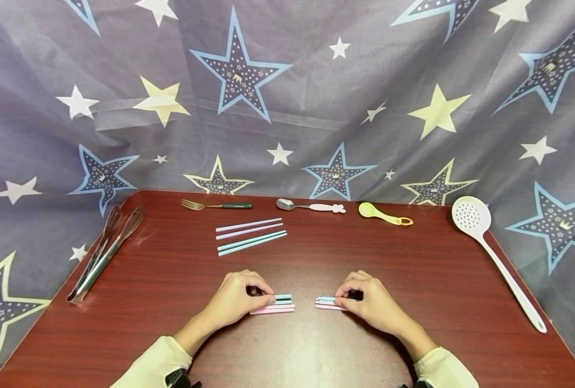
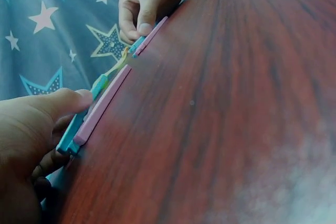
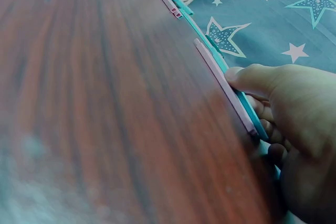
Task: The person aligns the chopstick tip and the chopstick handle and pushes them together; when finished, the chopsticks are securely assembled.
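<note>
My left hand (image 1: 234,299) pinches teal chopsticks (image 1: 283,296) between thumb and fingers at the middle of the table. Pink chopsticks (image 1: 279,311) lie along their near side. Across a small gap, my right hand (image 1: 372,303) likewise pinches teal chopsticks (image 1: 326,298), with pink chopsticks (image 1: 327,307) beside them. Both bundles point inward and lie low over the tabletop. In the left wrist view the thumb presses the teal chopstick (image 2: 79,124) from above, next to a pink chopstick (image 2: 105,100). The outer ends and the exact number held are hidden by the hands.
Behind the hands lie purple chopsticks (image 1: 248,230) and teal chopsticks (image 1: 251,243). A fork (image 1: 216,205), a spoon (image 1: 311,206) and a yellow measuring spoon (image 1: 384,214) line the back edge. Whisk-like tools (image 1: 105,256) lie left, a white skimmer (image 1: 496,258) right. A star-patterned cloth surrounds the table.
</note>
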Action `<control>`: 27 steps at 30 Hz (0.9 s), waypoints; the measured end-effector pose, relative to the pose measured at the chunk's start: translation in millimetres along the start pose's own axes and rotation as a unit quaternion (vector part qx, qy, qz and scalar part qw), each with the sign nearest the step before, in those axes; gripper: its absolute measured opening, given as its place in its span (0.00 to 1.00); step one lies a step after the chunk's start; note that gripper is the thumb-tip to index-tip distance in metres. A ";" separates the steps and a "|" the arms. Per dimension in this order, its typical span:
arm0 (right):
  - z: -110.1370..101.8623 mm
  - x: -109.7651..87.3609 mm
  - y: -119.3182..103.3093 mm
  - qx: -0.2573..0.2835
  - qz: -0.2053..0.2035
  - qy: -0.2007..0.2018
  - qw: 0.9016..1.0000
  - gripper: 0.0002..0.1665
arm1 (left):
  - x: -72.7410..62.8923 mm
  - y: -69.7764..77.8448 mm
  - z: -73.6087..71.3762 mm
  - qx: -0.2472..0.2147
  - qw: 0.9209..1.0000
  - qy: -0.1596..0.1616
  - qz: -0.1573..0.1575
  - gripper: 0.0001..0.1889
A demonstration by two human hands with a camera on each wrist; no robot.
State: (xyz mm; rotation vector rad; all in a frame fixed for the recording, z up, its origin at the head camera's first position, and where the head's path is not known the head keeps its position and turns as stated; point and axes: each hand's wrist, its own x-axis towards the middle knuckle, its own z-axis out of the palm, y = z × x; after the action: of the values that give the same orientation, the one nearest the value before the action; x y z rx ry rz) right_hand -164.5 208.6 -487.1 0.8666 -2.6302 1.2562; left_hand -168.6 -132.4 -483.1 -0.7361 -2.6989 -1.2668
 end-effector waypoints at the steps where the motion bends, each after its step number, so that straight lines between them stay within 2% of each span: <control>1: 0.0 -0.1 0.1 0.001 0.000 0.000 1.000 0.05 | -0.2 -0.2 0.1 0.002 1.000 0.005 -0.003 0.03; 7: -1.4 0.1 -0.8 0.010 0.000 0.008 1.000 0.04 | 0.4 0.9 -0.7 -0.005 0.999 0.026 -0.030 0.04; 12: -6.1 2.3 -4.6 0.023 0.015 0.018 0.999 0.07 | 1.6 3.5 -5.7 -0.017 0.999 0.033 -0.040 0.04; 22: -17.6 17.9 -10.0 0.016 -0.009 0.050 0.999 0.07 | 13.0 14.7 -21.3 -0.028 0.999 0.036 -0.012 0.01; 27: -20.6 28.9 -14.8 0.016 -0.018 0.065 0.998 0.03 | 20.3 19.3 -24.3 -0.021 0.999 0.044 -0.005 0.05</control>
State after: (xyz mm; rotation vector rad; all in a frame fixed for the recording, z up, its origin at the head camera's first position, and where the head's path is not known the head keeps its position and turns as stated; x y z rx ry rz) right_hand -183.7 203.5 -454.2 0.8031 -2.4894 1.3020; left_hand -181.1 -131.9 -448.2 -0.6546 -2.6169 -1.3298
